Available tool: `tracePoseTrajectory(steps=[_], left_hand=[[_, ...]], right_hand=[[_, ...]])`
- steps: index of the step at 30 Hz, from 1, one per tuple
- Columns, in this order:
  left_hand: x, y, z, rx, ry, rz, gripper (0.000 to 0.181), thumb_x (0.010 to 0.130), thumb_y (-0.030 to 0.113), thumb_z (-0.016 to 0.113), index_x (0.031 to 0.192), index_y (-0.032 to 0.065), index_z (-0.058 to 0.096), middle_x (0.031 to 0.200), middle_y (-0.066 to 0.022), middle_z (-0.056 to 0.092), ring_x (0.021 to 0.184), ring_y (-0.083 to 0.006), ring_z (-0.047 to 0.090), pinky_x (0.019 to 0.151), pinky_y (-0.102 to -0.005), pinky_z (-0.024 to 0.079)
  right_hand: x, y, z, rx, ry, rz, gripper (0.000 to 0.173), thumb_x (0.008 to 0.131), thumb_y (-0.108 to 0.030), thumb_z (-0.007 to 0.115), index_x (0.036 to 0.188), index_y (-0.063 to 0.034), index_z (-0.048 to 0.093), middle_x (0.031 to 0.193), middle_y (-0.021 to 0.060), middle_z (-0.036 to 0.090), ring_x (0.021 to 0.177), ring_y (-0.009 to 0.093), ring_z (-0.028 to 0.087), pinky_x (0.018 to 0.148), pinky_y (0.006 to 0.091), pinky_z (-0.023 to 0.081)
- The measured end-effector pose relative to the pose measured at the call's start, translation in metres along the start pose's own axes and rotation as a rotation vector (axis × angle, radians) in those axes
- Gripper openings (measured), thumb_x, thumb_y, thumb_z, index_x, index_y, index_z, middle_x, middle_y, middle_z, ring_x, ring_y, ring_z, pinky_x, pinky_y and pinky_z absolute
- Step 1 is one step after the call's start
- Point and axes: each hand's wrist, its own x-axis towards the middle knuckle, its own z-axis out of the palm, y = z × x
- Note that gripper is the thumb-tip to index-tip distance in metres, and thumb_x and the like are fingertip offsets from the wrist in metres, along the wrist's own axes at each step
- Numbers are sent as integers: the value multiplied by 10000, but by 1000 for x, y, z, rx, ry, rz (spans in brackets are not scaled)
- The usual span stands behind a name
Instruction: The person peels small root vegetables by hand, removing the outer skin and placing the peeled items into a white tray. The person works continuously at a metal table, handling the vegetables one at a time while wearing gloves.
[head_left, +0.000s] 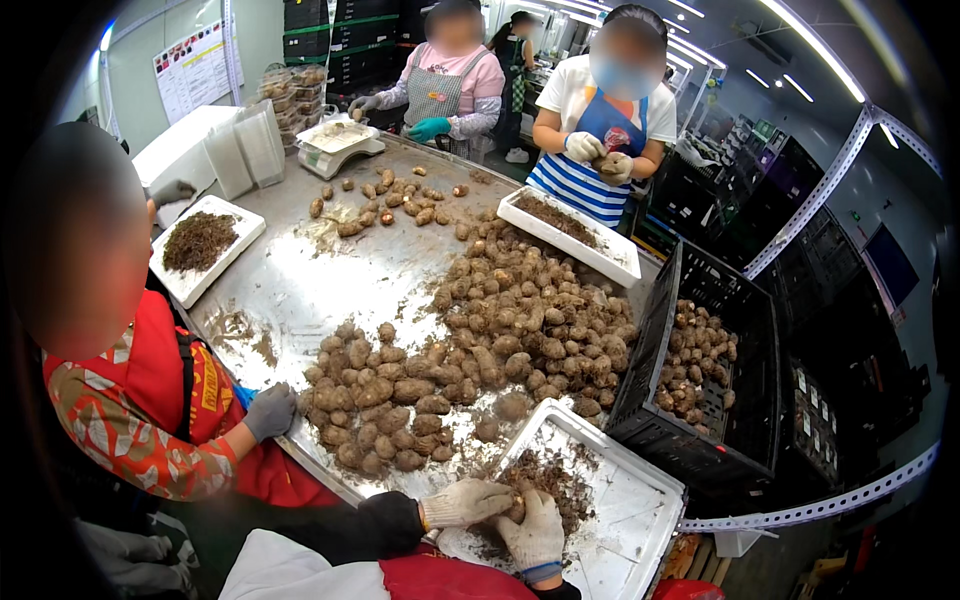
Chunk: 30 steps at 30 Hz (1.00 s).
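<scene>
My left hand (466, 502), in a cream knit work glove, is closed around a small brown taro corm (516, 510). From the other side my right hand (534, 526), gloved alike with a blue cuff edge, grips the same corm. Both hands are over the near side of a white foam tray (637, 517), where a heap of brown fibrous peelings (551, 480) lies. Much of the corm is hidden by the gloves. Just beyond the tray, a broad pile of hairy taro corms (540, 322) spreads over the metal table (262, 300).
A black plastic crate (637, 397) holding more corms stands right of the pile. Co-workers stand around the table; a grey-gloved hand (270, 411) rests near the corms at left. Other foam trays (196, 289) hold peelings. A weighing scale (337, 146) sits at the far side.
</scene>
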Motion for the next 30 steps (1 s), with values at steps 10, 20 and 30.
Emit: tracePoseTrajectory(steps=[10, 20, 30], left_hand=[[0, -14, 11, -75, 76, 42, 479, 1084, 395, 493, 1391, 47, 610, 1237, -179, 704, 1100, -300, 690, 934, -362, 556], [-9, 38, 10, 60, 205, -216, 590, 1008, 560, 579, 1288, 42, 616, 1126, -201, 712, 1060, -321, 699, 874, -405, 553], [-16, 37, -1, 136, 111, -171, 385, 1044, 426, 538, 1179, 74, 616, 987, -209, 707, 940, -401, 699, 813, -464, 553]], right_hand=[[0, 3, 2, 104, 38, -32, 658, 743, -356, 816, 1310, -82, 626, 1163, 194, 624, 1074, 379, 629, 909, 448, 531], [3, 0, -1, 82, 10, 24, 671, 766, -332, 785, 1362, -84, 601, 1181, 201, 634, 1077, 389, 643, 904, 455, 545], [0, -4, -3, 60, -79, 10, 667, 742, -341, 801, 1337, -92, 633, 1137, 182, 645, 1064, 366, 643, 897, 443, 543]])
